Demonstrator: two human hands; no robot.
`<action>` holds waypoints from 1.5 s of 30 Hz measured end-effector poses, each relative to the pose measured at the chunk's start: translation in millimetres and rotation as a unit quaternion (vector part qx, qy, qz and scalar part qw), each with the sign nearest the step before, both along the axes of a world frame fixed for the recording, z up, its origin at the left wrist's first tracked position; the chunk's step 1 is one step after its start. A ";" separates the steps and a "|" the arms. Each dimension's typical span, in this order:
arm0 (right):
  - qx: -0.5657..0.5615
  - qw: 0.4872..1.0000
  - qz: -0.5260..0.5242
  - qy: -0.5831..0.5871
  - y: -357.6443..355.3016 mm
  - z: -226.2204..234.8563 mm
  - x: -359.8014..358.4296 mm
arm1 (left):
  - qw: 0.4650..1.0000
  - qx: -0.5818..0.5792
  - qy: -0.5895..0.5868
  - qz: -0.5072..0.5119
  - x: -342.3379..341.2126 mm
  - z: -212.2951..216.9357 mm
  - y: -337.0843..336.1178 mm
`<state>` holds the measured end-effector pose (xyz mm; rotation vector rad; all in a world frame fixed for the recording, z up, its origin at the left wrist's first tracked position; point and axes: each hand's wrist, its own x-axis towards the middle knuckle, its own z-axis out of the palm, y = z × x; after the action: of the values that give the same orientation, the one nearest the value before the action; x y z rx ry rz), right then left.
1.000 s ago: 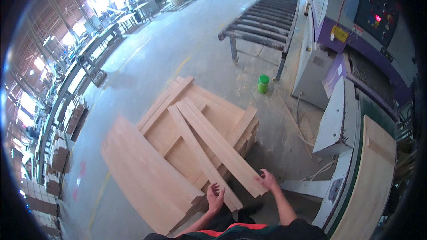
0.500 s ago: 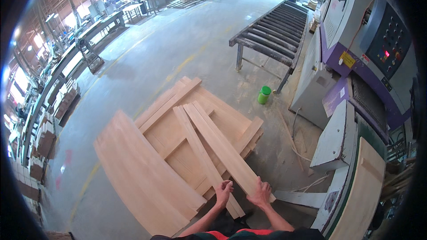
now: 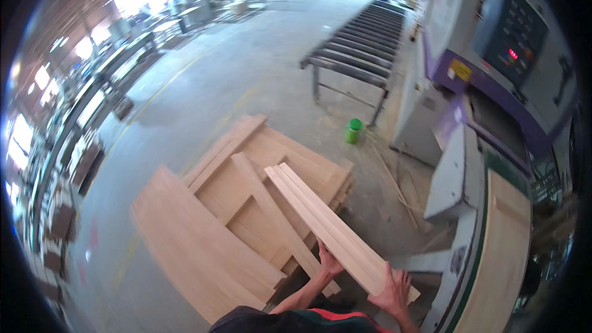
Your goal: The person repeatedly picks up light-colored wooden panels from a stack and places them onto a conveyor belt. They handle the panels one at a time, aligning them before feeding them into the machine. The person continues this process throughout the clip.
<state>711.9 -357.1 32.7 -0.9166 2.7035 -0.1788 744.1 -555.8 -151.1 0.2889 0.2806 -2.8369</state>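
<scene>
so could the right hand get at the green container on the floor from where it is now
Probably not: the right hand is busy holding the near end of the boards, and the green container looks out of reach on the floor.

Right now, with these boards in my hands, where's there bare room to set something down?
The widest free patch is floor beyond the panel stack, left of the roller conveyor, whose rollers look bare too. It's crowded at your left hand, between the loose board and held boards, and tight from your right hand to the machine bed.
</scene>
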 end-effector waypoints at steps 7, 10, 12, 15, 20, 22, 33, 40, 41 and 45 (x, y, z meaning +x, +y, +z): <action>-0.047 0.990 -0.113 0.070 85.3 60.8 30.0 | 0.989 -0.087 0.068 -0.095 -43.2 89.6 75.7; -0.069 0.971 -0.190 0.130 132.0 91.4 57.1 | 0.976 -0.123 0.097 -0.151 -61.9 139.5 130.8; -0.078 0.952 -0.238 0.175 161.2 111.0 75.2 | 0.966 -0.130 0.109 -0.197 -71.7 166.7 172.8; -0.064 0.922 -0.334 0.183 203.6 130.8 95.8 | 0.939 -0.111 0.123 -0.301 -87.4 188.6 232.7; -0.046 0.873 -0.436 0.213 276.3 139.7 106.5 | 0.866 -0.067 0.107 -0.484 -119.2 217.5 348.0; -0.042 0.858 -0.476 0.192 312.2 142.2 105.0 | 0.845 -0.081 0.132 -0.512 -133.3 221.1 400.7; -0.038 0.831 -0.534 0.151 489.9 101.4 47.0 | 0.801 -0.141 0.139 -0.565 -199.7 164.0 575.7; -0.029 0.818 -0.539 0.196 615.6 17.0 -13.3 | 0.698 -0.425 0.179 -0.548 -124.5 182.5 498.1; -0.034 0.813 -0.544 0.206 621.1 7.2 -26.7 | 0.705 -0.448 0.181 -0.520 -120.0 181.8 481.5; -0.041 0.823 -0.537 0.182 637.5 20.1 -55.6 | 0.701 -0.548 0.110 -0.442 -124.7 189.2 425.7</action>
<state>656.3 280.4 52.8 0.7541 3.2374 -0.3601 619.4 -130.1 38.1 -0.2743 -1.9482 -3.1765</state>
